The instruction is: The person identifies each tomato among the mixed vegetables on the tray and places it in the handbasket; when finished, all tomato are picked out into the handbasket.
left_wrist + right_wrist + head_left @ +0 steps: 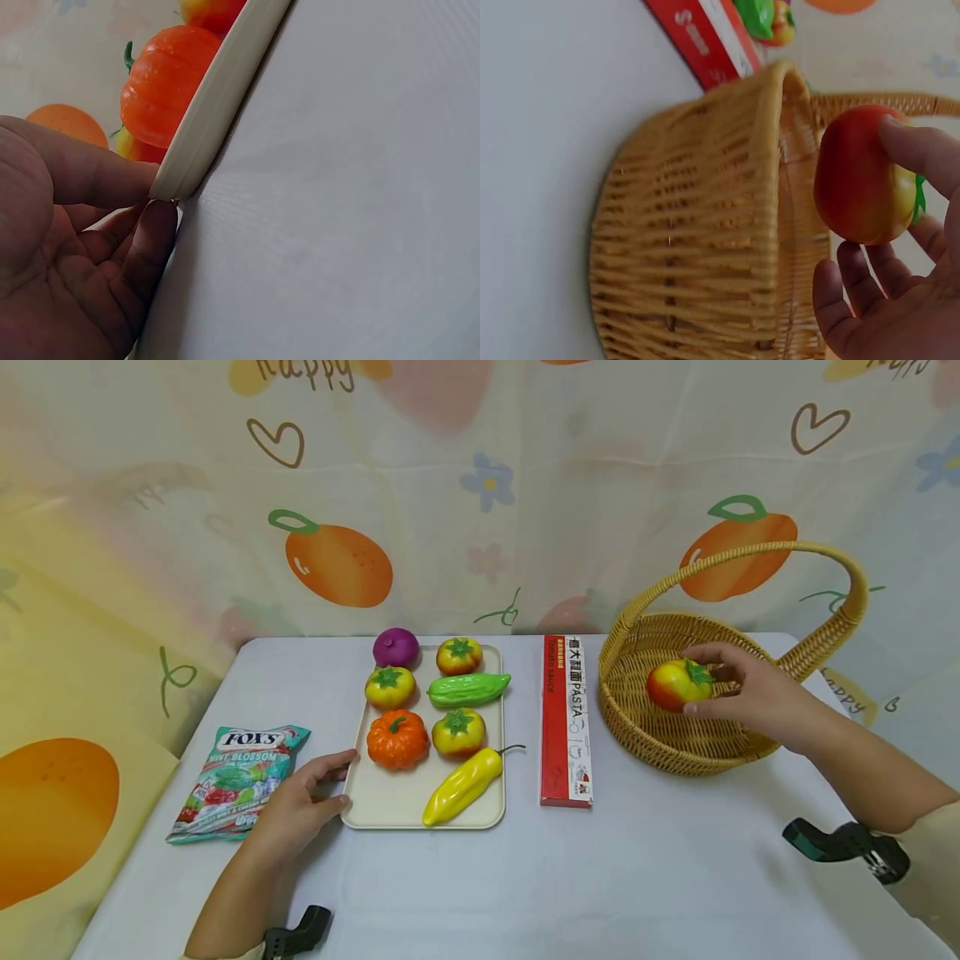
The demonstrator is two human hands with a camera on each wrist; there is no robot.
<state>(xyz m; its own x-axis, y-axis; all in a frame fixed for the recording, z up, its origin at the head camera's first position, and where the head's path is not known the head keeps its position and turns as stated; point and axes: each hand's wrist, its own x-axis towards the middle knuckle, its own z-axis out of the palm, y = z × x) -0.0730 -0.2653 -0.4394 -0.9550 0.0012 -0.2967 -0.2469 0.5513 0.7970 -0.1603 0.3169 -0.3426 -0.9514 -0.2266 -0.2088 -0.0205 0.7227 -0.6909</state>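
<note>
From my remote seat I read the basket as coarse woven wicker | tray — smooth, matt, plastic-looking | red-and-yellow fruit — smooth plastic by its looks, softly glossy | yellow pepper: slick, shiny | candy bag: crinkled, glossy film | pasta box: smooth printed card | tablecloth: matt | backdrop: printed fabric, faintly creased

Candy bag: left of tray
Pasta box: between tray and wicker basket
Pepper: on tray, front right
</note>
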